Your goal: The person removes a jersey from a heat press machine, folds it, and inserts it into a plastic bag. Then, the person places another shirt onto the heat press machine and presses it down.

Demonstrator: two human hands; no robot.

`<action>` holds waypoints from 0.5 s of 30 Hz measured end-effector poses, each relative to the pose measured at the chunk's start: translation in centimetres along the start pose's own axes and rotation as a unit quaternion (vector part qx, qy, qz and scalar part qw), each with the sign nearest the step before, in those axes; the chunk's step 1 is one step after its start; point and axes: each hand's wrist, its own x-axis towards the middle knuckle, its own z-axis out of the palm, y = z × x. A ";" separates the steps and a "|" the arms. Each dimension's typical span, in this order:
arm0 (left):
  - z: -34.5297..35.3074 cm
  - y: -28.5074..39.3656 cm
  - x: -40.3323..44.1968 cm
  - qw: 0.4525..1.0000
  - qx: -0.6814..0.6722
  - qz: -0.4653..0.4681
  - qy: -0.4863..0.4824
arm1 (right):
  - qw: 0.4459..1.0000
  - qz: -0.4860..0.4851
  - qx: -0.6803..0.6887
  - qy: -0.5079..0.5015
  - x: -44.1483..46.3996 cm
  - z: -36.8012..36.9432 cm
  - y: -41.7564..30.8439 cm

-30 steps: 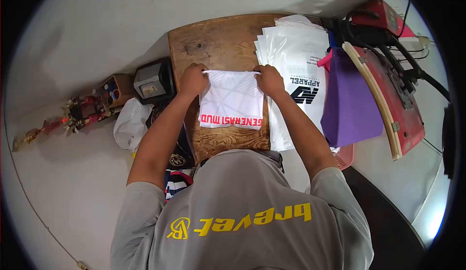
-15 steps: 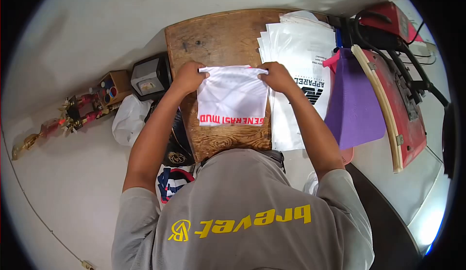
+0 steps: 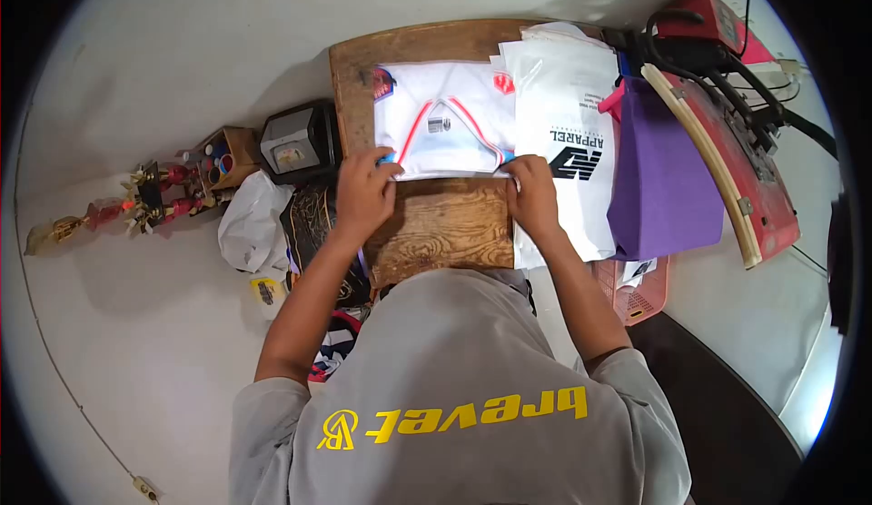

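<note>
A white jersey [image 3: 454,83], folded into a rectangle, lies on the wooden table [image 3: 440,223] with its red-edged V collar and two crests showing. My left hand [image 3: 368,192] pinches its near left corner. At the near right corner, my right hand [image 3: 534,192] has its fingers closed on the fabric. Right of the jersey is a stack of white plastic apparel bags [image 3: 572,78], partly under my right forearm.
A purple bag [image 3: 663,178] and a red heat press [image 3: 754,169] stand at the right, above a pink basket [image 3: 643,303]. At the left are a black-framed box [image 3: 295,146], a white plastic bag [image 3: 252,223] and a trophy [image 3: 163,196].
The jersey has been turned over; its collar and crests now show instead of the red lettering. Both hands have come from its far edge to its near corners.
</note>
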 end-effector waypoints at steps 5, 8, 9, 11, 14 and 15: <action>4.6 1.4 -9.7 0.993 -0.037 -0.093 -0.064 | 0.977 0.123 -0.073 -0.155 -8.2 2.8 2.0; 5.0 1.2 -9.7 0.987 -0.033 -0.155 -0.005 | 0.977 0.189 -0.039 -0.092 -7.1 2.3 0.7; 5.4 0.7 -9.0 0.975 -0.075 -0.209 0.006 | 0.976 0.198 -0.026 -0.084 -6.2 2.4 0.9; 6.7 -0.8 -7.3 0.935 -0.159 -0.316 0.028 | 0.980 0.197 -0.018 -0.031 -4.2 3.7 1.6; 10.4 -4.7 -5.2 0.900 -0.173 -0.396 0.065 | 0.972 0.234 0.000 -0.011 -0.6 6.2 3.4; 11.3 -5.7 -4.2 0.890 -0.191 -0.405 0.081 | 0.970 0.245 0.000 -0.003 0.6 7.2 4.2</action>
